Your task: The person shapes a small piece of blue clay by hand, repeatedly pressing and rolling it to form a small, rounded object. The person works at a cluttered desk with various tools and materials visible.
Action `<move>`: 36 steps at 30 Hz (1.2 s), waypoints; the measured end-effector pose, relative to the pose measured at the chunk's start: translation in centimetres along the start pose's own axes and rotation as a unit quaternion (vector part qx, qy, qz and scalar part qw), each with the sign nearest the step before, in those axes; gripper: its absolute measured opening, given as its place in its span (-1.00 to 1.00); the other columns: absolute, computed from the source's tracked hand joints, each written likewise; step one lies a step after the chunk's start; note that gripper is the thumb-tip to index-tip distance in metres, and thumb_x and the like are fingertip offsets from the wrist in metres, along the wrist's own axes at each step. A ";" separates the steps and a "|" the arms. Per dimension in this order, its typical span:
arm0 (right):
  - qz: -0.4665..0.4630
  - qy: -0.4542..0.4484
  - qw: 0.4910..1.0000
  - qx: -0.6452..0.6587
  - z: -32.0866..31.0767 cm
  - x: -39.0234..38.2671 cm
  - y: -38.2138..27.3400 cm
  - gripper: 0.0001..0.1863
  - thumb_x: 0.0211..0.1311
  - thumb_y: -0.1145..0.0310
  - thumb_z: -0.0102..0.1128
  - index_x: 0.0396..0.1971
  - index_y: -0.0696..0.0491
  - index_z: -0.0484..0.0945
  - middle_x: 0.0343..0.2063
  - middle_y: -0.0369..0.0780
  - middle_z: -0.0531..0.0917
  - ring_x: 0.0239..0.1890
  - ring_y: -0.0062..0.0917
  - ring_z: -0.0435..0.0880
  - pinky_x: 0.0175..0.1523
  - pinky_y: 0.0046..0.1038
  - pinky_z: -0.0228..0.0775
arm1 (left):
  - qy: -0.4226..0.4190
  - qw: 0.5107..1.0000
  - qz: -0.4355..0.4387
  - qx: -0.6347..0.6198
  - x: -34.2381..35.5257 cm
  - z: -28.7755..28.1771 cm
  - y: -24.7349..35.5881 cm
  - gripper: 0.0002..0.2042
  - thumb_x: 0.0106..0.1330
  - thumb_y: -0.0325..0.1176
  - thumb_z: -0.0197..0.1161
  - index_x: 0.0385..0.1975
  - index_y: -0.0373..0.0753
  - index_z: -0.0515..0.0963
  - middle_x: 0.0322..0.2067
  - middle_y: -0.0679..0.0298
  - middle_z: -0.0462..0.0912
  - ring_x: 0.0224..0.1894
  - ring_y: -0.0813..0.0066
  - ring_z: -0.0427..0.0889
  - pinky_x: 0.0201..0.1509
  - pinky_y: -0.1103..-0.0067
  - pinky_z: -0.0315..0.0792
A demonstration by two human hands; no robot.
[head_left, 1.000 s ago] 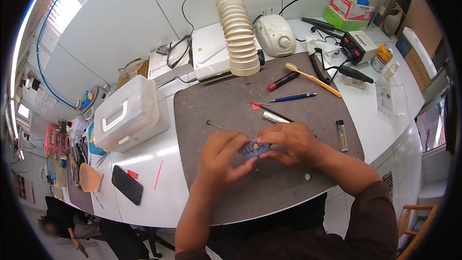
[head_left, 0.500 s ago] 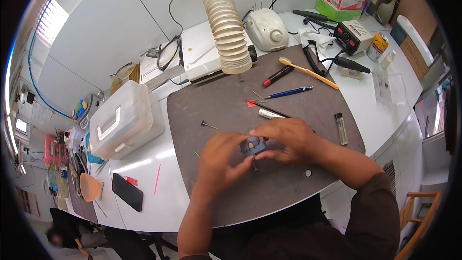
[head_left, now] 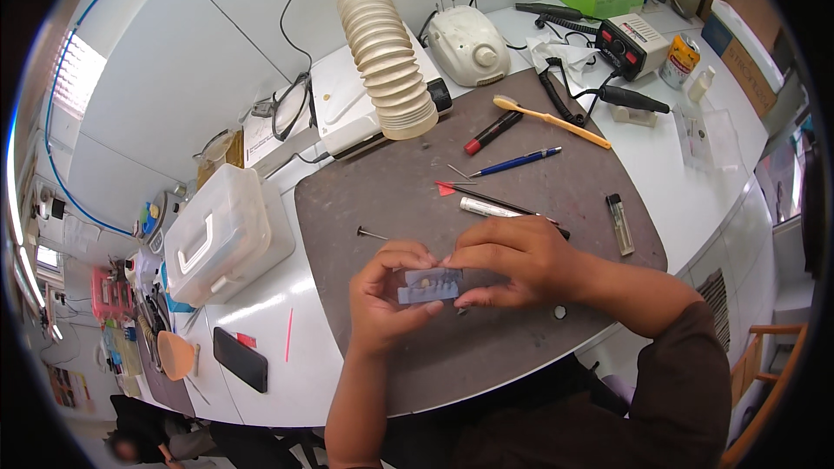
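A small grey-blue dental model (head_left: 427, 293) is held above the dark mat, its upper and lower tooth rows facing each other. One tooth spot on it looks yellowish. My left hand (head_left: 380, 297) grips its left side, thumb low and fingers curled over the top. At its other side, my right hand (head_left: 521, 260) pinches it between thumb and forefinger. Just beyond the right hand lie a white marker-like tube (head_left: 486, 208) and a thin dark brush-like tool (head_left: 508, 198). A small metal rotary bit (head_left: 372, 233) rests on the mat beyond the left hand.
Around the brown mat (head_left: 347, 200) stand a clear plastic box (head_left: 217, 234), a ribbed suction hose (head_left: 387, 61) and a white control unit (head_left: 469, 48). A toothbrush (head_left: 556, 123), a blue mechanical pencil (head_left: 517, 162) and a red-black marker (head_left: 493, 132) lie farther back. A phone (head_left: 241, 360) lies left.
The dental model has been turned, so both its tooth rows now show side-on. My hands have shifted slightly left and the left fingers have curled more. The head view has moved a little.
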State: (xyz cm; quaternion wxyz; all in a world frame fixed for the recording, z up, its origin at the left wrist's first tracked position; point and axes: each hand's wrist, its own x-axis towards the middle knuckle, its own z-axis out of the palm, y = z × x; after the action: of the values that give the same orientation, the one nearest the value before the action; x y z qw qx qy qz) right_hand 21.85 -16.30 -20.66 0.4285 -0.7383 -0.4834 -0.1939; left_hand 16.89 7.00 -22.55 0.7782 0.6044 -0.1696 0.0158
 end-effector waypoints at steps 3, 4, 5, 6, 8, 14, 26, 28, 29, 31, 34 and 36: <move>-0.008 0.010 1.000 0.007 -0.1 0.1 -0.3 -0.50 0.00 0.11 0.61 -0.10 0.02 0.66 -0.22 -0.24 0.70 -0.24 -0.41 0.75 -0.21 -0.41 0.64 | -0.016 1.000 0.011 0.014 -0.3 -0.1 -0.3 -0.55 -0.08 -0.61 0.58 -0.13 -0.29 0.61 -0.10 0.12 0.64 0.02 0.34 0.62 0.18 0.41 0.50; -0.013 0.014 1.000 0.008 -0.2 0.1 -0.4 -0.51 0.01 0.12 0.60 -0.10 0.03 0.66 -0.23 -0.24 0.70 -0.25 -0.42 0.75 -0.22 -0.42 0.64 | -0.022 1.000 0.015 0.013 -0.3 0.0 -0.4 -0.55 -0.09 -0.62 0.58 -0.13 -0.29 0.61 -0.09 0.11 0.64 0.02 0.33 0.62 0.18 0.41 0.50; -0.018 0.017 1.000 0.009 -0.2 0.1 -0.5 -0.53 0.02 0.13 0.59 -0.10 0.03 0.66 -0.24 -0.25 0.70 -0.26 -0.43 0.74 -0.24 -0.42 0.63 | -0.027 0.999 0.019 0.012 -0.4 0.1 -0.4 -0.55 -0.09 -0.62 0.58 -0.14 -0.29 0.62 -0.09 0.10 0.65 0.02 0.31 0.63 0.18 0.41 0.50; -0.021 0.017 1.000 0.007 -0.3 0.1 -0.5 -0.54 0.03 0.15 0.59 -0.10 0.03 0.66 -0.24 -0.25 0.70 -0.27 -0.43 0.74 -0.25 -0.43 0.62 | -0.030 0.999 0.017 0.010 -0.3 0.2 -0.4 -0.55 -0.10 -0.63 0.59 -0.14 -0.29 0.62 -0.09 0.10 0.65 0.04 0.29 0.64 0.18 0.40 0.51; -0.029 0.019 0.999 0.007 -0.2 0.0 -0.4 -0.56 0.05 0.18 0.57 -0.10 0.05 0.66 -0.26 -0.25 0.69 -0.30 -0.44 0.74 -0.27 -0.44 0.61 | -0.033 0.999 0.014 0.009 -0.4 0.4 -0.3 -0.55 -0.11 -0.63 0.60 -0.15 -0.29 0.63 -0.09 0.10 0.65 0.07 0.24 0.65 0.19 0.36 0.53; -0.065 0.044 0.997 -0.006 -0.1 0.0 -0.4 -0.59 0.09 0.25 0.55 -0.08 0.07 0.68 -0.28 -0.25 0.68 -0.39 -0.46 0.71 -0.35 -0.46 0.56 | -0.051 0.996 0.065 0.037 0.0 0.2 -0.7 -0.56 -0.11 -0.61 0.64 -0.17 -0.25 0.68 0.04 0.09 0.58 0.17 0.16 0.62 0.19 0.30 0.59; -0.074 0.048 0.996 -0.027 -0.3 0.0 -0.5 -0.60 0.11 0.24 0.53 -0.08 0.06 0.69 -0.29 -0.27 0.67 -0.43 -0.50 0.69 -0.40 -0.49 0.50 | -0.028 0.996 0.053 0.060 0.0 0.4 -0.2 -0.56 -0.15 -0.56 0.68 -0.19 -0.22 0.72 0.09 0.14 0.50 0.14 0.23 0.59 0.12 0.39 0.58; -0.052 0.035 0.998 -0.023 -0.5 0.0 -0.9 -0.57 0.04 0.25 0.55 -0.07 0.03 0.67 -0.24 -0.27 0.69 -0.35 -0.47 0.72 -0.31 -0.47 0.55 | -0.032 0.996 0.041 0.068 -0.1 0.4 0.0 -0.55 -0.14 -0.57 0.67 -0.17 -0.25 0.71 0.03 0.14 0.55 0.10 0.26 0.62 0.11 0.41 0.57; -0.042 0.029 0.998 -0.021 -0.6 0.0 -1.0 -0.56 0.01 0.26 0.55 -0.07 0.01 0.66 -0.22 -0.27 0.71 -0.31 -0.45 0.74 -0.26 -0.45 0.58 | -0.034 0.996 0.035 0.072 -0.1 0.4 0.2 -0.55 -0.14 -0.58 0.66 -0.16 -0.27 0.71 0.01 0.14 0.58 0.08 0.27 0.63 0.10 0.42 0.57; -0.045 0.029 0.999 -0.009 -0.5 0.0 -1.0 -0.57 0.03 0.26 0.54 -0.07 -0.01 0.65 -0.22 -0.27 0.71 -0.32 -0.45 0.74 -0.26 -0.44 0.58 | -0.034 0.996 0.039 0.076 -0.1 0.5 0.2 -0.56 -0.12 -0.59 0.65 -0.16 -0.31 0.70 -0.05 0.13 0.63 0.03 0.30 0.65 0.09 0.43 0.57; -0.038 0.027 0.999 -0.003 -0.6 -0.1 -1.0 -0.61 0.05 0.27 0.52 -0.08 -0.04 0.65 -0.23 -0.26 0.71 -0.32 -0.42 0.74 -0.26 -0.42 0.58 | -0.036 0.996 0.027 0.078 0.0 0.6 0.5 -0.57 -0.07 -0.61 0.61 -0.12 -0.34 0.68 -0.09 0.13 0.67 -0.01 0.34 0.67 0.09 0.44 0.56; -0.022 0.023 1.000 0.000 -0.6 -0.1 -0.9 -0.64 0.06 0.27 0.51 -0.11 -0.05 0.65 -0.24 -0.26 0.71 -0.33 -0.41 0.74 -0.27 -0.41 0.58 | -0.015 0.998 -0.012 0.063 -0.2 0.9 0.9 -0.57 -0.01 -0.61 0.58 -0.08 -0.36 0.66 -0.09 0.13 0.68 -0.01 0.37 0.67 0.09 0.45 0.56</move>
State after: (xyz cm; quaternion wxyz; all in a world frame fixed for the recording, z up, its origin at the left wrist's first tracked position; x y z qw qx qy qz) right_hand 21.08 -16.69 -19.94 0.4346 -0.7231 -0.4897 -0.2200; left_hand 16.31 6.45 -21.54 0.7364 0.6541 -0.1726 0.0074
